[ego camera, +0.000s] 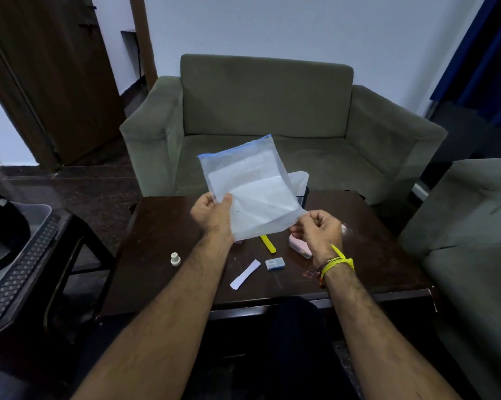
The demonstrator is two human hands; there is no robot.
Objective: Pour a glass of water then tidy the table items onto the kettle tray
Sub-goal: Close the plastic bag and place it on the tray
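While both hands (211, 215) (315, 229) grip one plastic bag (252, 192), five small items (274, 264) on table (162, 226).

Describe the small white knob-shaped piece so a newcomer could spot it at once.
Start at the dark wooden table in front of the green sofa. Near the table's left edge, apart from the other items, stands a white plastic cap. It alone is round and upright; the rest lie flat.

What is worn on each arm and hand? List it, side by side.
Left hand: bare, with no ring, watch or band in view, and no sleeve on the forearm. Right hand: also bare, forearm unsleeved. The right wrist carries a knotted yellow thread with loose ends sticking up, and beside it a thinner dark and reddish thread with a trailing end.
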